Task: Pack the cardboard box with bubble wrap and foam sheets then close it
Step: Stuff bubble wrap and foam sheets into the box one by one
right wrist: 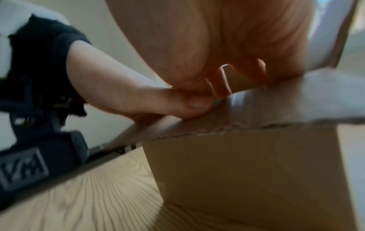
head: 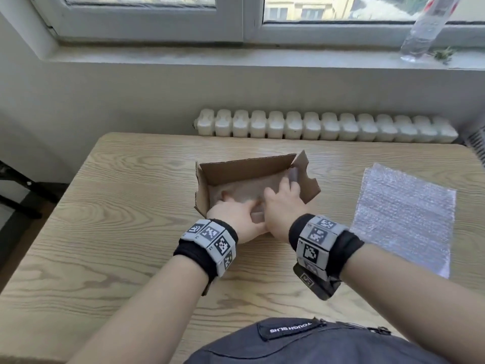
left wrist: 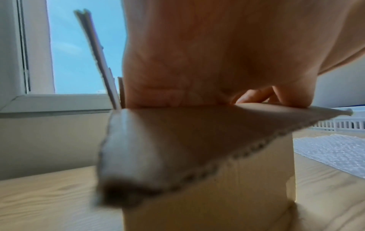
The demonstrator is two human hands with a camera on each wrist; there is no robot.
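Observation:
An open cardboard box [head: 249, 166] stands in the middle of the table with its flaps up. A pale translucent sheet [head: 246, 189] lies inside it. My left hand [head: 231, 216] reaches over the near wall into the box; its fingers show dimly through the sheet. Its thumb [right wrist: 158, 103] lies on the near flap [left wrist: 187, 132]. My right hand [head: 282, 206] lies with spread, straight fingers on the sheet at the box's right end. A stack of bubble wrap [head: 404, 216] lies flat on the table to the right of the box.
The wooden table [head: 118, 206] runs to a wall with a white radiator [head: 325, 126] behind it. A plastic bottle [head: 425, 30] stands on the windowsill at the far right. The bubble wrap [left wrist: 331, 151] also shows in the left wrist view.

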